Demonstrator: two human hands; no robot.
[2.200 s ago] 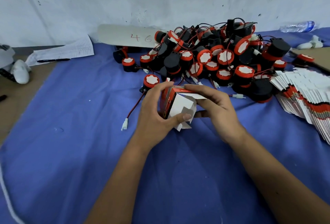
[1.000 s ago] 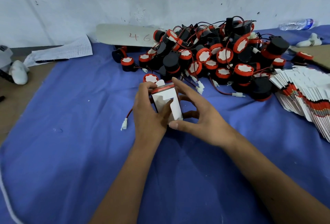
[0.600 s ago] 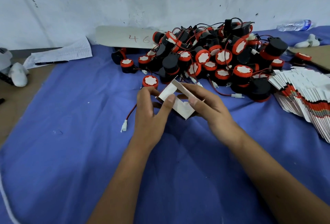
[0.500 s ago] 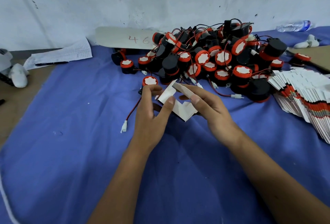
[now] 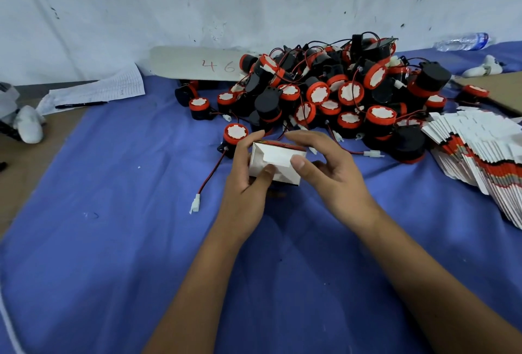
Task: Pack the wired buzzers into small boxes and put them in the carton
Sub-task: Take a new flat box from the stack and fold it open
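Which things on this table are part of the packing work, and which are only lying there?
Part of the job:
small box, held by left hand and right hand
pile of wired buzzers
stack of flat boxes

Lying about:
water bottle
written sheet
pen

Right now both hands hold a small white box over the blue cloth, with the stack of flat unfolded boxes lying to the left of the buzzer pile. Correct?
Not quite. The head view shows the stack of flat boxes to the right of the buzzer pile, not the left. The rest holds: left hand and right hand hold the small white box over the blue cloth.
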